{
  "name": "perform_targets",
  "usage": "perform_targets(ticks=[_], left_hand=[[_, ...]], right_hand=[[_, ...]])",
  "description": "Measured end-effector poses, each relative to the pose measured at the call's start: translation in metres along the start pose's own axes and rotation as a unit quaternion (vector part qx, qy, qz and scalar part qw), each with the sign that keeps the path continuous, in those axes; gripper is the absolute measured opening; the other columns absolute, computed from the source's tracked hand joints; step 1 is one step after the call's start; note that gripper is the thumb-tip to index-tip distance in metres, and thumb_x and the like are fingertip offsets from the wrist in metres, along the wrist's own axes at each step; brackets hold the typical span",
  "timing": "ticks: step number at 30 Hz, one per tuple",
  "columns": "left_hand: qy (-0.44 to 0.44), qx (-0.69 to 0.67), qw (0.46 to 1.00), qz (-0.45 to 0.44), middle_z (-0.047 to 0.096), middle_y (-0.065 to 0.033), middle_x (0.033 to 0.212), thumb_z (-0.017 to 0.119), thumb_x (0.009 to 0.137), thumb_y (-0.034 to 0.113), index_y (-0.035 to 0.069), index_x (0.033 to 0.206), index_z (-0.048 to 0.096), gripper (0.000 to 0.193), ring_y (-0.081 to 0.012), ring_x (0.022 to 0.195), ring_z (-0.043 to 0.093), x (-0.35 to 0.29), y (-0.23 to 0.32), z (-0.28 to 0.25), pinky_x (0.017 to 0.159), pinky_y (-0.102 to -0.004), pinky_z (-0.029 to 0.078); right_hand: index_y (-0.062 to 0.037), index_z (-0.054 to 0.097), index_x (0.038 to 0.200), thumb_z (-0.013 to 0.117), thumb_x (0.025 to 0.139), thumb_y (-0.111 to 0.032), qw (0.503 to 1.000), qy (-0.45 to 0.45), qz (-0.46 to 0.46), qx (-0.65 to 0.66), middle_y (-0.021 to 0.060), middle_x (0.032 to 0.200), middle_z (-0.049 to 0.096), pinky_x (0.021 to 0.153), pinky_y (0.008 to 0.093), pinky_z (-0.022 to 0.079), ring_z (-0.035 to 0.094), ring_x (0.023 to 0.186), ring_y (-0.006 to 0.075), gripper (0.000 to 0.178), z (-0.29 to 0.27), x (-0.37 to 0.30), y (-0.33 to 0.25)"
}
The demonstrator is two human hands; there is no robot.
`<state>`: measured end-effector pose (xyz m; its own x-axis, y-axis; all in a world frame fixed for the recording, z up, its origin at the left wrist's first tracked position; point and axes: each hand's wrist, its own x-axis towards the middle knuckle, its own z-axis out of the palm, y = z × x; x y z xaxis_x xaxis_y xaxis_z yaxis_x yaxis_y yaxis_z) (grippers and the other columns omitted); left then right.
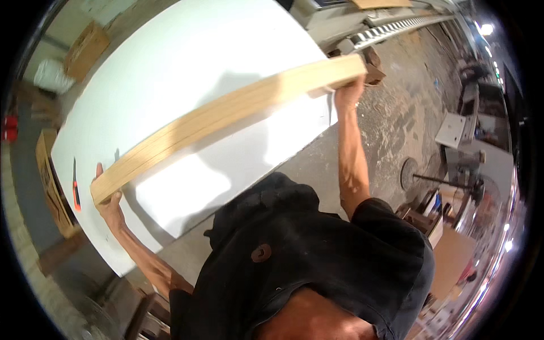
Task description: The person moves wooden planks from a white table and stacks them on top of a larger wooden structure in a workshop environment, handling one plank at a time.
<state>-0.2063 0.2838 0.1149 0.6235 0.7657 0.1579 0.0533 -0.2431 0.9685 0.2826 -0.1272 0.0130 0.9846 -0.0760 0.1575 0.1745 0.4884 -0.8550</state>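
Note:
A long, light-coloured wooden board (pixel 226 115) stretches across the view, its right end farther away than its left. My left hand (pixel 109 205) grips the near left end, with fingers on both sides of it. At the far right end, my right hand (pixel 349 95) is wrapped round the board from below, and some of its fingers are hidden. Below the board is a white tabletop (pixel 187 51), and the board's shadow falls on it. An orange and black knife-like tool (pixel 76 192) with a thin dark blade lies on the tabletop, left of my left hand.
A cardboard box (pixel 86 50) and a clear plastic bag (pixel 54 76) are beyond the table at the far left. A wooden frame (pixel 52 181) stands by its left edge. On the right, a pedestal fan (pixel 409 174) stands on the concrete floor (pixel 396 107).

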Motion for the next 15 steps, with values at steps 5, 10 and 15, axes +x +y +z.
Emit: perform_targets(ticks=[5,10,15], left_hand=[[-0.009,-0.011,1.000,-0.019,0.039,-0.0210,0.141,0.082,0.064,0.024,0.000,0.131,0.043,0.081,-0.0279,0.130,0.039,0.022,-0.024,-0.004,0.109,-0.0425,0.029],[-0.016,-0.016,1.000,0.020,0.036,-0.0193,0.143,0.077,0.071,0.029,0.002,0.141,0.028,0.089,-0.0284,0.129,0.039,0.009,-0.027,-0.003,0.109,-0.0419,0.029],[0.009,0.043,0.999,0.022,0.036,-0.0143,0.145,0.068,0.079,0.033,0.003,0.143,0.025,0.083,-0.0262,0.129,0.039,0.007,-0.020,0.009,0.108,-0.0411,0.030]], right_hand=[[-0.0023,0.054,0.120,0.040,0.093,-0.050,0.996,-0.037,-0.004,-0.078,0.0062,0.115,0.056,0.095,0.0327,0.034,0.048,0.109,0.0172,0.056,0.010,-0.006,-0.006],[-0.0037,0.040,0.133,0.042,0.092,-0.055,0.996,-0.055,0.016,-0.075,0.0093,0.132,0.047,0.108,0.0373,0.023,0.039,0.126,0.0224,0.066,0.001,-0.017,-0.005],[-0.0022,0.037,0.134,0.043,0.088,-0.061,0.991,-0.129,0.043,0.008,0.0126,0.130,0.048,0.106,0.0361,0.032,0.044,0.123,0.0233,0.075,-0.010,-0.008,0.012]])
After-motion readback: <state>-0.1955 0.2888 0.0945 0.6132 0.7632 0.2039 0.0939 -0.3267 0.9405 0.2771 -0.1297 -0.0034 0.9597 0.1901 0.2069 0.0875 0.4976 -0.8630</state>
